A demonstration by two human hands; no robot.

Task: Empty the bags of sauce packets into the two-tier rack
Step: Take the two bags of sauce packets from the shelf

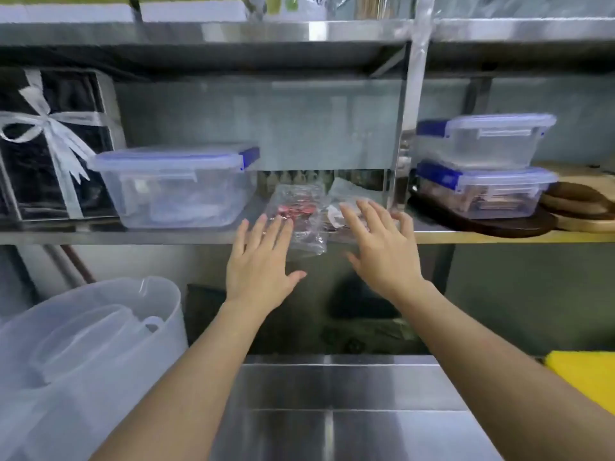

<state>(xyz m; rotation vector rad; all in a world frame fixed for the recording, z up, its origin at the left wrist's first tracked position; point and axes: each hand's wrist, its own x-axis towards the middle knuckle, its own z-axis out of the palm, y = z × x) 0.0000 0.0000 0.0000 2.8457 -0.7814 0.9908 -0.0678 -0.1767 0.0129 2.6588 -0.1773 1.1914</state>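
Note:
Two clear plastic bags lie on a steel shelf (499,237) in front of me. The left bag (297,207) holds red sauce packets and hangs a little over the shelf's front edge. The right bag (336,212) holds darker packets and is partly hidden by my fingers. My left hand (263,261) is spread flat, its fingertips at the near edge of the red-packet bag. My right hand (379,247) is also spread, fingers over the right bag. Neither hand grips anything. No two-tier rack is in view.
A lidded clear box with blue clips (176,184) stands left of the bags, a black gift box with white ribbon (50,144) beyond it. Two stacked lidded boxes (482,168) sit right of a steel upright (404,128). White plastic tubs (83,344) stand lower left, a steel counter (332,410) below.

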